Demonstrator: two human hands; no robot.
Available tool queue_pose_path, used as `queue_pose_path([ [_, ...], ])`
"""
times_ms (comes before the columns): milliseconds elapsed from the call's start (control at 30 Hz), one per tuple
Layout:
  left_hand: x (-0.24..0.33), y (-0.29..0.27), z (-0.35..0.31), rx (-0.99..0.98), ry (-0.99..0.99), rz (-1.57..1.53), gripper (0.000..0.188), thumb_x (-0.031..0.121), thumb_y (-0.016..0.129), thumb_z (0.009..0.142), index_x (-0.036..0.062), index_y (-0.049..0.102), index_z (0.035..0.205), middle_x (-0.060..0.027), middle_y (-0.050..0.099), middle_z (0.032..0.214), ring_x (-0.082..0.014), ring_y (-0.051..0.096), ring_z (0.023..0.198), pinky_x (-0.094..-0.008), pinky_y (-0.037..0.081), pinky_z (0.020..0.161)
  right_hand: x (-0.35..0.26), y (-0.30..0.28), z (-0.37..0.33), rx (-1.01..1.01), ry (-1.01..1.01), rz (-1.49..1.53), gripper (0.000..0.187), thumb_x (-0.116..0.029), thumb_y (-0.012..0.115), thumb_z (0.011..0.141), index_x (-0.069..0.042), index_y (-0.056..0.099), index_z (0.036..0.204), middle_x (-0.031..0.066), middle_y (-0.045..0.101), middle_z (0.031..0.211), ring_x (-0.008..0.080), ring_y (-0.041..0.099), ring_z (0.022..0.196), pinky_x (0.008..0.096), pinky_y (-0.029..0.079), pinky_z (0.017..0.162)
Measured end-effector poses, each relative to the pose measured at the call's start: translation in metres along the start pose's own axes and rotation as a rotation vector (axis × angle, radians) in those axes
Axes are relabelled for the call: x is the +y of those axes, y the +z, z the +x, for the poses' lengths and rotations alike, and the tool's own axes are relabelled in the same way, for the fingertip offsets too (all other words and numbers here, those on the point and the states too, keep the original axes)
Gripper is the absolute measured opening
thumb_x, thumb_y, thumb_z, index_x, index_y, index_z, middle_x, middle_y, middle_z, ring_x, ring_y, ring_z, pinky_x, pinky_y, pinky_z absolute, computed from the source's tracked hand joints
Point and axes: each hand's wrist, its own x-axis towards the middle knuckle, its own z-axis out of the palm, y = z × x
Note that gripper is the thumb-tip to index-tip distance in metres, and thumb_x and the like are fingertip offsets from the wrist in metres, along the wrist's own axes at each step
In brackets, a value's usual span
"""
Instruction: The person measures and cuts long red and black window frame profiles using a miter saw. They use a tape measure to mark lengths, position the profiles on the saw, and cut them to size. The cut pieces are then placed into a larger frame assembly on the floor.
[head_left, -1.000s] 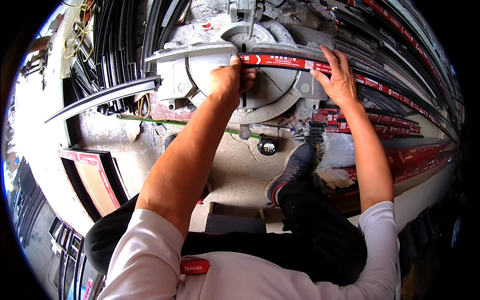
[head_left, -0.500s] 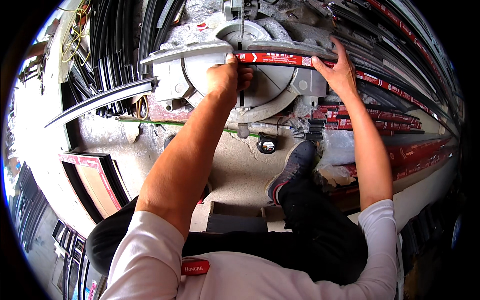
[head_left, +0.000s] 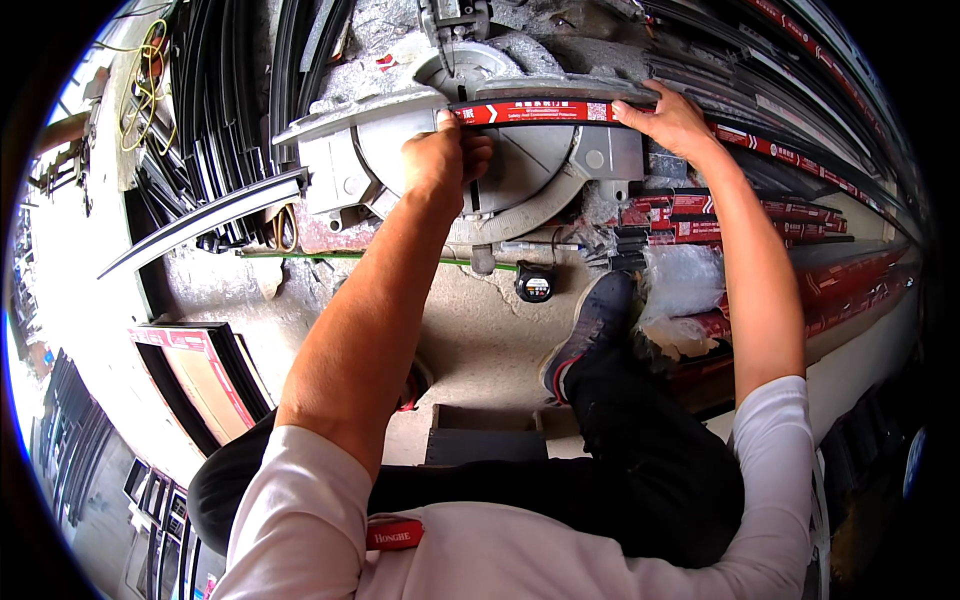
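Observation:
A long black profile strip with red printed film (head_left: 545,113) lies along the metal fence (head_left: 365,108) of a mitre saw. Beneath it is the saw's round grey table (head_left: 530,165). My left hand (head_left: 435,165) pinches the strip's left end, thumb on top and fingers curled below, beside the table's slot. Farther right, my right hand (head_left: 668,120) grips the same strip, its thumb on the red face and its fingers reaching over the fence. The saw's upper part (head_left: 450,25) stands behind the fence, partly cut off by the picture's edge.
A tape measure (head_left: 535,284) lies on the floor before the saw, close to my shoe (head_left: 600,315). Black profiles (head_left: 240,90) crowd the left, and a curved-looking pale profile (head_left: 205,220) sticks out there. Red-filmed profiles (head_left: 760,225) are stacked at right. A framed panel (head_left: 195,380) lies at lower left.
My right hand's fingers, raised and spread before, have come down over the fence by the strip. My left hand keeps its pinch. The whole view has shifted slightly.

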Motion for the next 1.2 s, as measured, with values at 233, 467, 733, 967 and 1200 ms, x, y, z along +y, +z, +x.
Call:
queue_pose_path([
  [233,-0.011,-0.013,-0.015,-0.113,0.072,0.029,0.042,0.038,0.058,0.11,-0.003,0.068,0.107,-0.013,0.076,0.091,-0.0168,0.069,0.069,-0.0294,0.059,0.063,0.002,0.001,0.001,-0.025,0.113,0.039,0.121,-0.08,0.079,0.073,-0.004,0.044,0.159,0.024,0.059,0.15,0.0374,0.047,0.148,0.0441,0.036,0.122],
  [467,-0.035,-0.04,-0.089,-0.219,0.159,0.308,0.05,0.042,0.063,0.107,-0.0077,0.068,0.115,-0.0136,0.076,0.094,-0.0157,0.071,0.077,-0.0283,0.058,0.069,0.0,-0.001,0.0,-0.014,0.093,0.004,0.119,-0.079,0.079,0.074,-0.005,0.043,0.16,0.0228,0.056,0.153,0.0371,0.047,0.148,0.044,0.034,0.123],
  [733,0.037,-0.019,-0.184,-0.192,0.736,0.253,0.038,0.033,0.059,0.111,-0.0031,0.071,0.115,-0.0104,0.074,0.086,-0.0123,0.067,0.069,-0.0243,0.053,0.064,0.002,0.007,0.002,-0.011,0.137,-0.056,0.117,-0.081,0.076,0.075,-0.007,0.044,0.161,0.0207,0.055,0.155,0.0365,0.046,0.148,0.0441,0.031,0.124],
  [967,0.198,-0.006,-0.25,-0.339,1.615,0.263,0.045,0.029,0.044,0.116,-0.0084,0.067,0.124,-0.0191,0.075,0.095,-0.0204,0.071,0.073,-0.0288,0.057,0.065,-0.012,-0.003,0.001,-0.101,0.092,-0.084,0.11,-0.079,0.067,0.083,-0.005,0.043,0.16,0.018,0.049,0.161,0.0307,0.039,0.154,0.0473,0.015,0.129],
  [1200,0.295,0.065,-0.218,-0.424,1.938,0.95,0.033,0.016,0.051,0.111,-0.0099,0.061,0.129,-0.0208,0.071,0.111,-0.0276,0.072,0.098,-0.0358,0.06,0.085,-0.013,-0.004,-0.006,-0.09,0.114,-0.087,0.11,-0.081,0.064,0.084,-0.004,0.042,0.16,0.0158,0.048,0.163,0.0271,0.035,0.156,0.0429,0.012,0.13],
])
